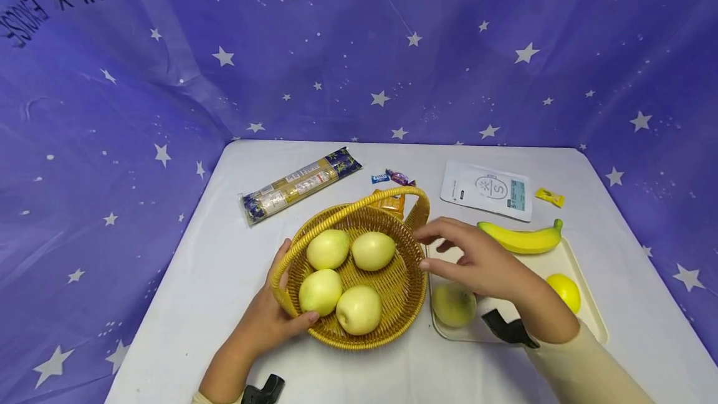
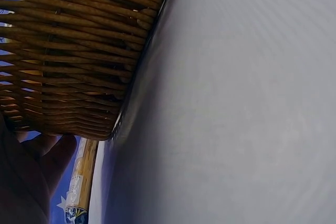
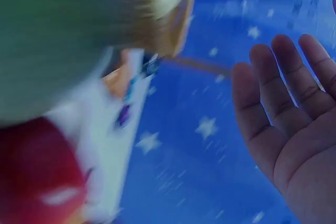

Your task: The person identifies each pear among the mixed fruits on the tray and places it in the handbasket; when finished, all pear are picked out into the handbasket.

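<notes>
A yellow wicker basket [image 1: 392,292] with an arched handle stands on the white table and holds several pale yellow-green apples [image 1: 359,310]. My left hand [image 1: 269,317] grips its left side, thumb over the rim and fingers round the outer wall. In the left wrist view the woven wall [image 2: 73,51] fills the upper left, beside the dark left hand [image 2: 26,166]. My right hand [image 1: 477,257] hovers by the basket's right rim, over the cream tray [image 1: 583,279], with its fingers apart and nothing between them. The right wrist view shows this right hand [image 3: 299,114] with loosely straight fingers.
On the tray lie a banana [image 1: 521,239], a yellow lemon [image 1: 563,293] and a dull green round fruit [image 1: 454,305]. A blurred red object [image 3: 39,171] shows in the right wrist view. Behind are a noodle packet [image 1: 303,186], small candies [image 1: 401,177], a white pouch [image 1: 487,191] and a yellow wrapper [image 1: 550,197].
</notes>
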`<state>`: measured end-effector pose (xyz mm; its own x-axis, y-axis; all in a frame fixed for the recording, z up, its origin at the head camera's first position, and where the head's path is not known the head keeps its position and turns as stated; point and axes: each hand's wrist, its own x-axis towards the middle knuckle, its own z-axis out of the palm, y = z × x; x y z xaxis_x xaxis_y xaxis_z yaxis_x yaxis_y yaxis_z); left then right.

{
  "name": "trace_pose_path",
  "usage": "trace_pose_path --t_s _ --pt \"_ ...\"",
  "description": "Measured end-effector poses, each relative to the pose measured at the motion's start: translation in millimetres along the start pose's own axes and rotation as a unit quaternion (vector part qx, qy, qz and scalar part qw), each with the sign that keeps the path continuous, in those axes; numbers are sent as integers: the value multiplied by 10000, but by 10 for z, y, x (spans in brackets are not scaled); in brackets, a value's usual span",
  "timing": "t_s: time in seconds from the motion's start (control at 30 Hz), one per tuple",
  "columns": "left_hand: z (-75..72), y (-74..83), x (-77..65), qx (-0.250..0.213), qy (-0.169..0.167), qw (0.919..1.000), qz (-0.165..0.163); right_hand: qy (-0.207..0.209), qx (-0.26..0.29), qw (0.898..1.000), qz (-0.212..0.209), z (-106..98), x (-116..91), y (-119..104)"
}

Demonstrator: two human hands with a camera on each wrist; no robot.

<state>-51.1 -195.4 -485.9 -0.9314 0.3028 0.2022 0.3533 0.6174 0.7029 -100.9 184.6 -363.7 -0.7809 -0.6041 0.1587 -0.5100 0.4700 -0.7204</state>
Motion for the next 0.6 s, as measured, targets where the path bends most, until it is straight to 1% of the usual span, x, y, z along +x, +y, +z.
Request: trace_pose_path --t_s 0.13,0.2,0.27,0.37,0.47,0.53,0.6 --pt "-1 -12 -6 58 -36 10000 -3 254 -31 9988 415 85 -412 223" --pt "4 -13 -9 68 -29 10000 13 275 -216 9972 662 162 -578 296" --pt "5 -12 -9 79 -3 10000 21 288 -519 9945 866 244 -698 342" --pt "1 -9 -9 85 13 10000 8 315 -1062 9884 1035 354 -818 366" --pt "-2 -5 -8 85 4 10000 1 313 -1444 9828 1111 433 -873 365" --pt "-2 -2 -7 84 -9 10000 5 276 -1544 9809 1153 463 -882 366" --pt "-1 -1 -6 98 -20 9999 7 197 -1489 9809 1235 483 -877 380"
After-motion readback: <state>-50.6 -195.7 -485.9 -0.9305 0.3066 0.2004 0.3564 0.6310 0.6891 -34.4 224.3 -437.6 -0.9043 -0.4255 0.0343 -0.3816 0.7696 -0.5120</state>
